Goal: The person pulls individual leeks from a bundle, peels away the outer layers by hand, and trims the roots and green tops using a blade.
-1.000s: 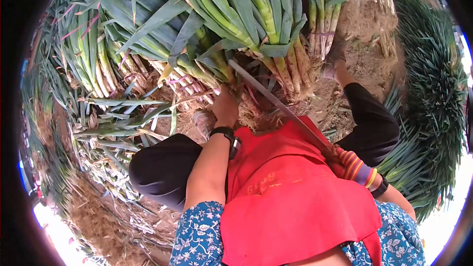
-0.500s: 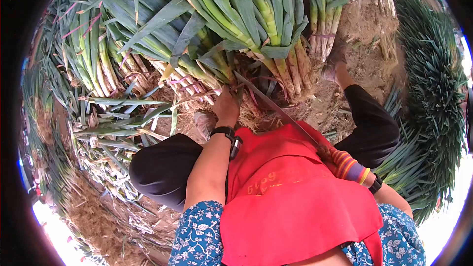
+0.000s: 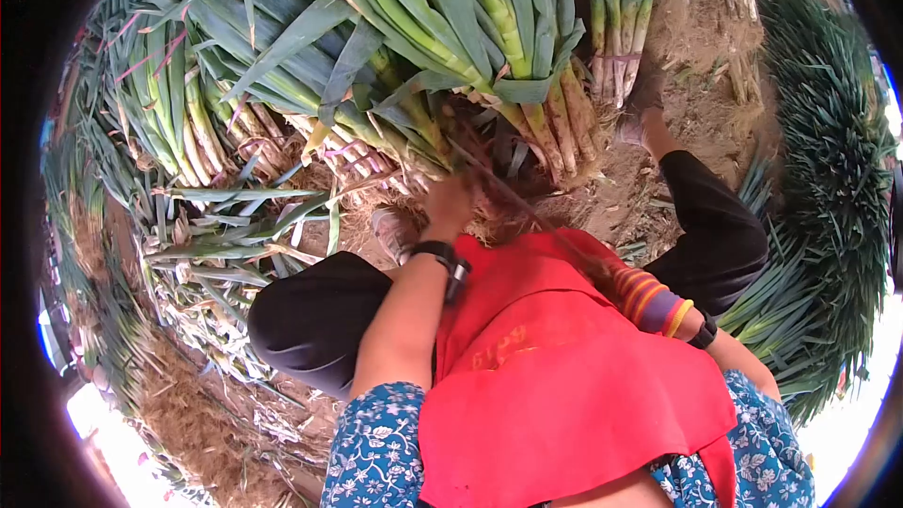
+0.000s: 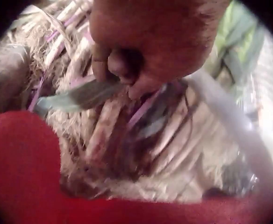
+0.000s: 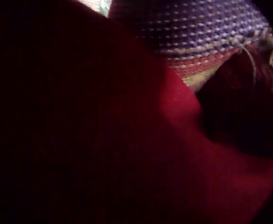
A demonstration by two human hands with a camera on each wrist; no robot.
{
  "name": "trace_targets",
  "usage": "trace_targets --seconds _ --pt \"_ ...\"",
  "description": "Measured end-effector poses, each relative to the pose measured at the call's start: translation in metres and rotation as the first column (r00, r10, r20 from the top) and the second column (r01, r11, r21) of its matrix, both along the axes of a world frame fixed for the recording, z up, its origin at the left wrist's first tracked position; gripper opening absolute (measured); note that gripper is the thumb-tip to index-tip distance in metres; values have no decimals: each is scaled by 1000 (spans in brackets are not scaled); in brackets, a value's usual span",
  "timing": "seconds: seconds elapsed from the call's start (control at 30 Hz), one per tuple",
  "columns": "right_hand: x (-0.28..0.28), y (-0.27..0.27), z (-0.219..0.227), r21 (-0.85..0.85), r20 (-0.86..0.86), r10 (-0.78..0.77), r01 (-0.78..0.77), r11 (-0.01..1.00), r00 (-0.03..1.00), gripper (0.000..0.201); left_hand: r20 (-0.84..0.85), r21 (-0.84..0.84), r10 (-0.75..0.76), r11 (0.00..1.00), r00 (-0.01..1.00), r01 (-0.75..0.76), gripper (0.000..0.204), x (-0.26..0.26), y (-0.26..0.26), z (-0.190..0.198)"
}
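My bare left hand (image 3: 450,202) is low at the root ends of the leeks, blurred in the head view. In the left wrist view its curled fingers pinch a flat green leek leaf (image 4: 80,98), whose cut-looking end sticks out to the left. My right hand (image 3: 640,296), in a striped knit glove, grips a long knife at the front of the red apron. The narrow blade (image 3: 513,193) slants up and left, its far end beside the left hand. A large leek bundle (image 3: 555,127) stands just beyond the blade. Apron cloth and glove fill the dark right wrist view.
More tied leeks (image 3: 202,127) lean at the left, with loose leaves (image 3: 235,254) below them. Another bundle (image 3: 621,56) stands behind. A dense bank of leeks (image 3: 828,179) runs along the right. Black-trousered knees (image 3: 315,315) flank the apron (image 3: 564,395); soil and root scraps cover the ground.
The right hand has moved forward and left with the knife, its blade now lower and blurred by motion. The left hand has shifted slightly right and down, away from the stalks.
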State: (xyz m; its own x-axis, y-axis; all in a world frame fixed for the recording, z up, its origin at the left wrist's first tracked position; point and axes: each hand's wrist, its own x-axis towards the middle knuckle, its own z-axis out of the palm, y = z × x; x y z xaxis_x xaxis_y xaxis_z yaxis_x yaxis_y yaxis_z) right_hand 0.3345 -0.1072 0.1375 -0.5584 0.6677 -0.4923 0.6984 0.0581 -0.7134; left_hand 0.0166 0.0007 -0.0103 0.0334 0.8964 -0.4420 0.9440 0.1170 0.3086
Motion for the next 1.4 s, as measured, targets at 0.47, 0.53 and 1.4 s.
trace_targets --seconds 0.47,0.53,1.4 --pt "33 -3 60 336 206 -14 -57 940 978 39 279 -351 -440 780 853 517 21 -21 -49 -46" --pt "28 4 69 458 81 -16 -23 888 997 38 206 -296 -318 881 925 369 21 0 -40 5" --pt "20 18 52 473 -14 -416 373 798 909 33 -29 -138 -330 936 943 323 15 -7 31 18"
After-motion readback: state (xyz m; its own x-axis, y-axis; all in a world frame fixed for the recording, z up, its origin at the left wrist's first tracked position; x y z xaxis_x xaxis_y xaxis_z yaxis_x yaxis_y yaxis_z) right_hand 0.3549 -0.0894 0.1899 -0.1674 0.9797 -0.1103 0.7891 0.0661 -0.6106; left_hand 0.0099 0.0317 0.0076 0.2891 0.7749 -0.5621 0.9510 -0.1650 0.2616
